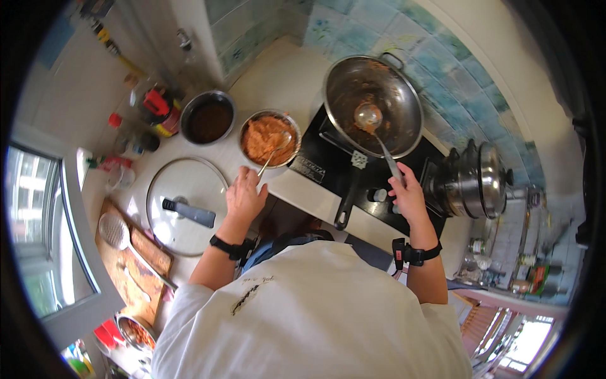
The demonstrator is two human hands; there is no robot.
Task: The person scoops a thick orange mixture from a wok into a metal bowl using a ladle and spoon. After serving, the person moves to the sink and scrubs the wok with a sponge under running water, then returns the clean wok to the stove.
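My right hand [408, 192] grips the handle of a metal ladle [388, 154]. The ladle's round bowl rests inside a stainless steel wok [402, 102] smeared with orange residue. The wok's long black handle [349, 201] points toward me, untouched. My left hand [246, 194] is at the handle end of a metal spoon [270, 158]; whether the fingers close on it is unclear. The spoon's head lies in an orange mash [262, 132] that fills a metal bowl [298, 142] on the counter, left of the black stove [317, 156].
A pot of dark liquid [208, 116] stands beside several bottles [158, 106]. A glass lid [189, 237] lies left of me. A skimmer [114, 230] rests across a wooden cutting board [106, 265]. A stacked steamer pot [487, 180] stands at the stove's right; an open window [57, 227] is far left.
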